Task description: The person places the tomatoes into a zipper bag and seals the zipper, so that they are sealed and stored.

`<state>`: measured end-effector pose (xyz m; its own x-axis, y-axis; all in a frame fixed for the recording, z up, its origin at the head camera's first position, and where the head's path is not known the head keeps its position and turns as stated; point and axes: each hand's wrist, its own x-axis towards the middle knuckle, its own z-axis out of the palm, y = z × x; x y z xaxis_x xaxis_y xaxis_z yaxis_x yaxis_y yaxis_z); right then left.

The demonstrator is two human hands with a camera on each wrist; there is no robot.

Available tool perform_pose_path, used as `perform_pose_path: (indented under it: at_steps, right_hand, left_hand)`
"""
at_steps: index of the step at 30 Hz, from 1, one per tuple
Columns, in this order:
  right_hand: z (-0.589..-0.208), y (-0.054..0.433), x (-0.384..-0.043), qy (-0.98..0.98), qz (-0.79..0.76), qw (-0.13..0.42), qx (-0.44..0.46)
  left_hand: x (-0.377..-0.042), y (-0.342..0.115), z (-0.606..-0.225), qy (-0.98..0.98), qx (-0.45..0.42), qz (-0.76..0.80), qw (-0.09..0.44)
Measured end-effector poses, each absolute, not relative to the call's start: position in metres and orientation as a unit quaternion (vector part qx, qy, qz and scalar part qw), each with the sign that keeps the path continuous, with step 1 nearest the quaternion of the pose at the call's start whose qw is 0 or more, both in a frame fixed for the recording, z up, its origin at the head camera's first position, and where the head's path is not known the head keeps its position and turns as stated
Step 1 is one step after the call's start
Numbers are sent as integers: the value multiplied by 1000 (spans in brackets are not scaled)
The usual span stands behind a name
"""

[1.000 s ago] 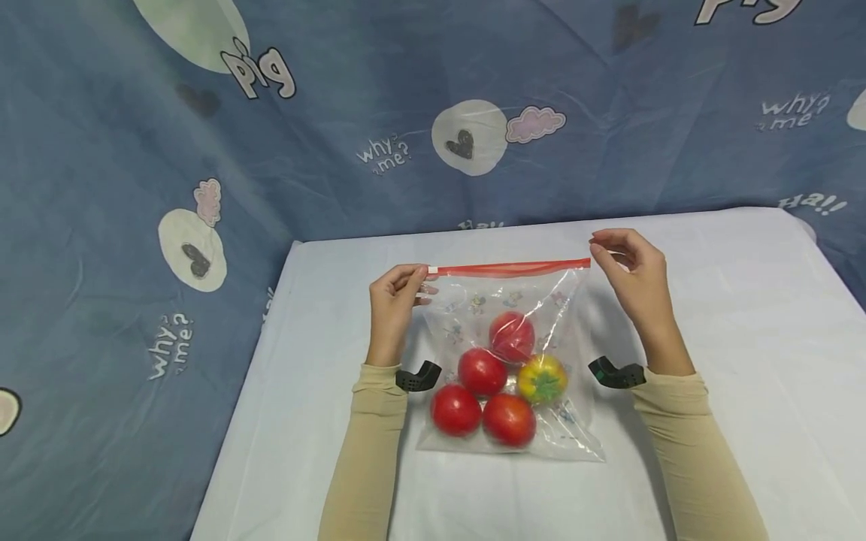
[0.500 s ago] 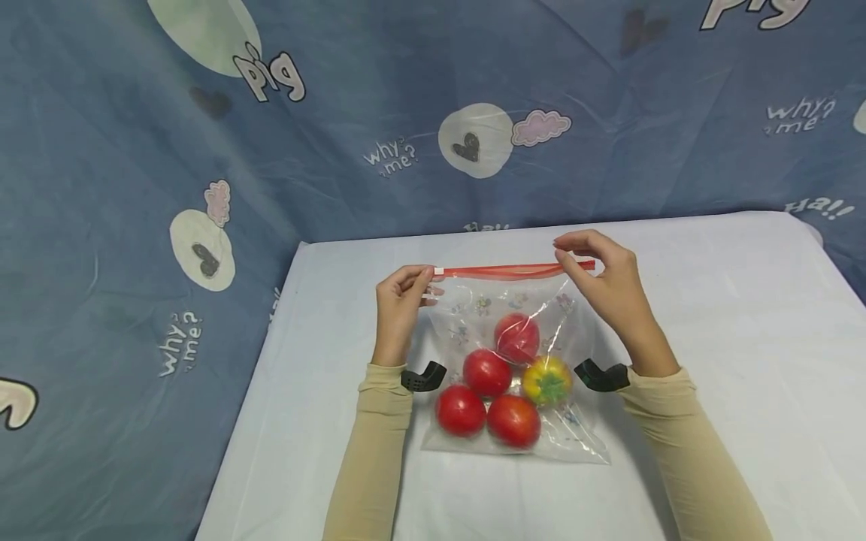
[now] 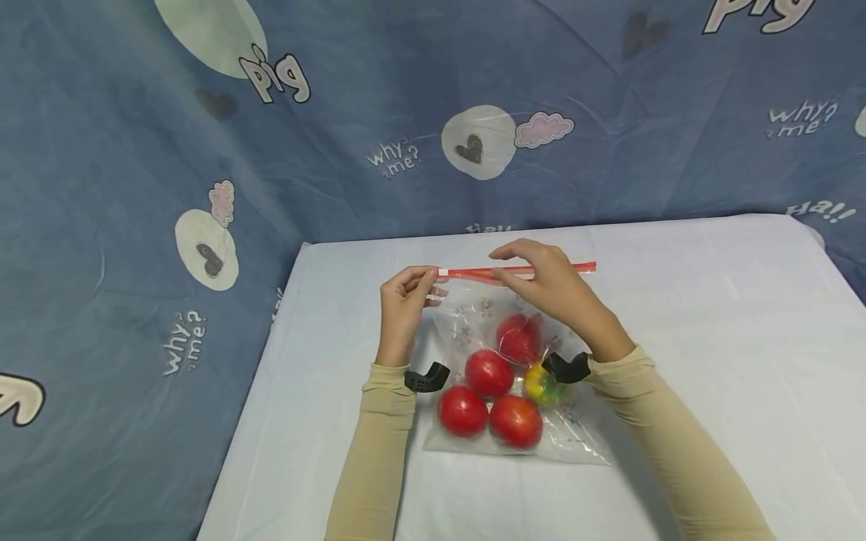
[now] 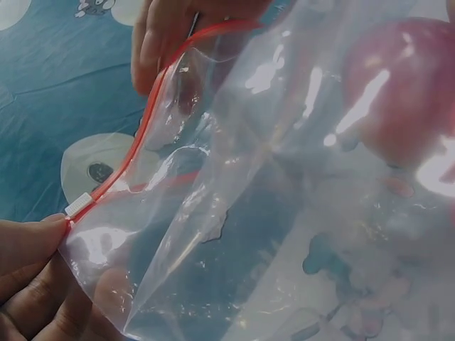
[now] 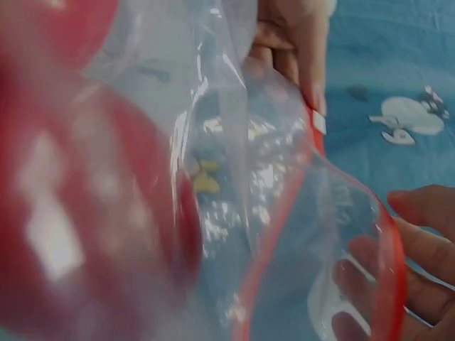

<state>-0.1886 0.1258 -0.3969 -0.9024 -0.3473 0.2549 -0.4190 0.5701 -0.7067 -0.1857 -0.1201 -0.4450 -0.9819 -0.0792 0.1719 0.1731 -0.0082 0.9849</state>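
A clear zip bag [image 3: 575,443] with printed figures lies on the white table. Inside are several round, tomato-like red fruits [image 3: 489,373] and a yellow-and-green one that resembles a bell pepper [image 3: 541,385]. My left hand [image 3: 404,312] pinches the bag's top left corner, right beside the white slider [image 4: 79,204]. Along the red zip strip [image 3: 467,273], my right hand [image 3: 551,282] is near the middle, its thumb in front and fingers loosely spread. In the right wrist view, the strip's two red edges stand apart, and some right-hand fingers [image 5: 426,249] show through the plastic.
The white-covered table [image 3: 304,421] extends on both sides of the bag. Behind it hangs a blue printed cloth [image 3: 379,83]. Black wrist cameras [image 3: 428,378] sit on both forearms, the right one over part of the bag.
My right hand has moved left along the red strip, from the right corner to about the middle. The left hand keeps its pinch. Fruit and bag stay nearly in place.
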Motion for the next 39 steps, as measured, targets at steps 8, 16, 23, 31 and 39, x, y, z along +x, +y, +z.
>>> perform_pose_path:
  at_steps: [8, 16, 23, 31, 39]
  right_hand:
    - [-396, 103, -197, -893, 373, 14, 250]
    - [-395, 83, -201, -896, 353, 23, 269]
    - [-395, 74, -204, -904, 339, 24, 259]
    - [-398, 68, -208, -905, 335, 22, 263]
    - [-397, 64, -206, -894, 347, 50, 279]
  left_hand:
    - [-185, -119, -446, -705, -39, -702, 88]
    - [-185, -119, -447, -709, -48, -699, 84]
    - [-185, -117, -447, -716, -52, -692, 84]
    - [-183, -116, -444, -724, -58, -683, 82]
    - [-184, -116, -446, -716, -64, -690, 86]
